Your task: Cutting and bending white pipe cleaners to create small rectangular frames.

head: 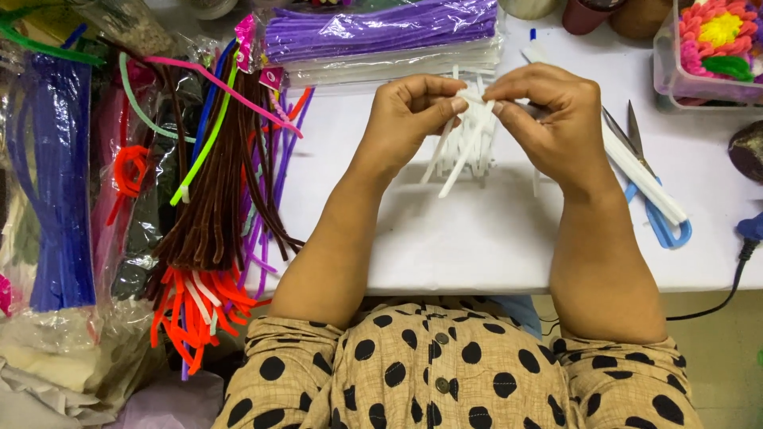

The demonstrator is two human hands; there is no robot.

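At the far edge of the white table (445,246) we see a long clear plastic packet of purple pipe cleaners (381,28) lying crosswise, with a flatter clear packet of white pipe cleaners (389,67) just near of it. A small pink label tag (272,77) sits at their left end. On the far left, a clear bag of blue pipe cleaners (56,183) stands lengthwise, beside a loose brown bundle of pipe cleaners (214,199) with orange ones (191,310) at its near end.

Our left hand (409,119) and right hand (548,115) are both closed in a pinch on the top of a bunch of short white pipe cleaner pieces (469,143), which hangs below the fingertips, above the table's middle.

To the right lie blue-handled scissors (656,210). At the far right corner, a clear plastic box (666,75) holds a pink, yellow and green pipe cleaner flower (719,36).
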